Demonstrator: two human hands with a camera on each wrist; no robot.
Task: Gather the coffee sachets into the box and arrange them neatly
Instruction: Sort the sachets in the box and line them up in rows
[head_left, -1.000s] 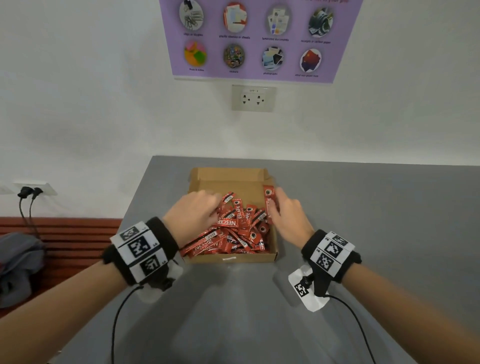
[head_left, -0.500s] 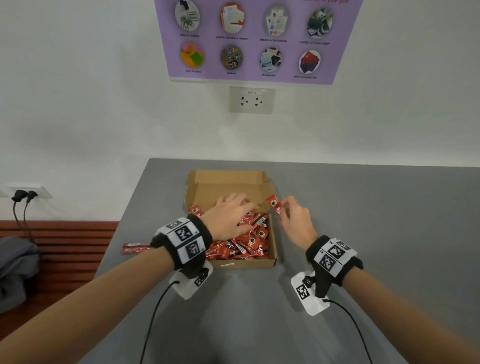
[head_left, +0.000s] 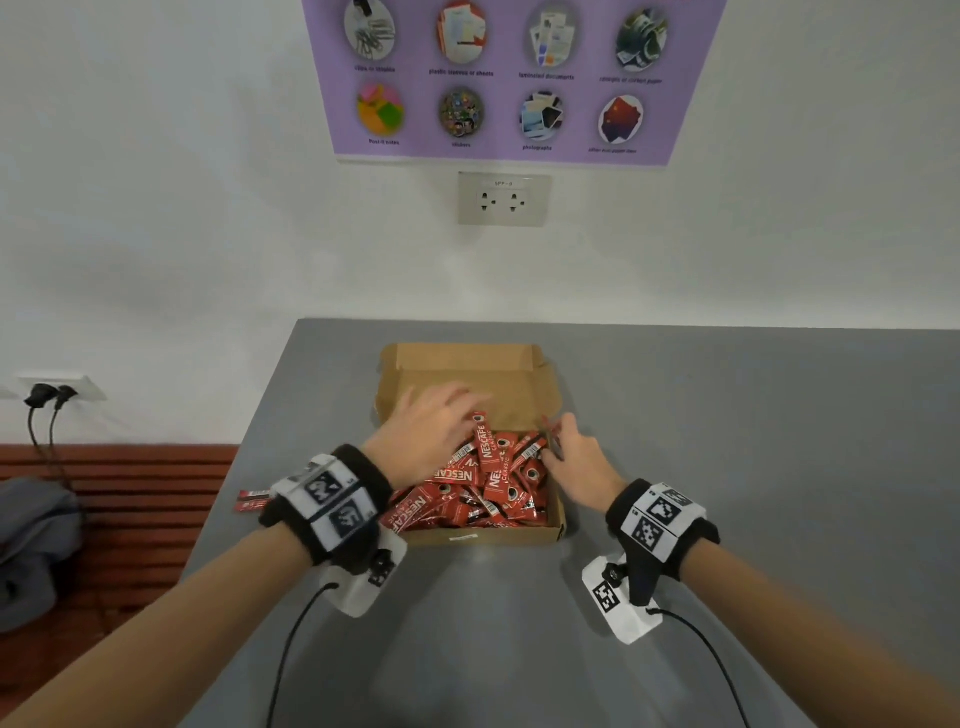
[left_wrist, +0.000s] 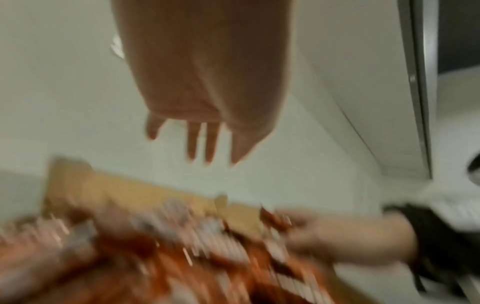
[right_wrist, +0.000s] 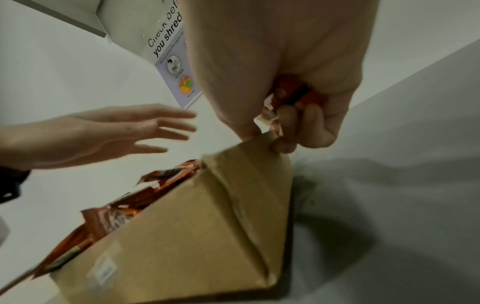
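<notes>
Your left-wrist view is smearing badly, so the sachets in the box (head_left: 470, 535) are showing there only as red streaks, and your right hand (head_left: 576, 457) is hiding most of the sachet (right_wrist: 293, 92) its grip is pinching above the box's right wall. Your left hand (head_left: 426, 436) is hovering with fingers spread wide over the pile (head_left: 483, 493), where the sachets are lying crisscrossed, one readable sachet (head_left: 485, 441) running lengthwise away from you. One stray sachet (head_left: 254, 500) is lying on the surface (head_left: 727, 415) left of the box, partly cut off by your wristband.
</notes>
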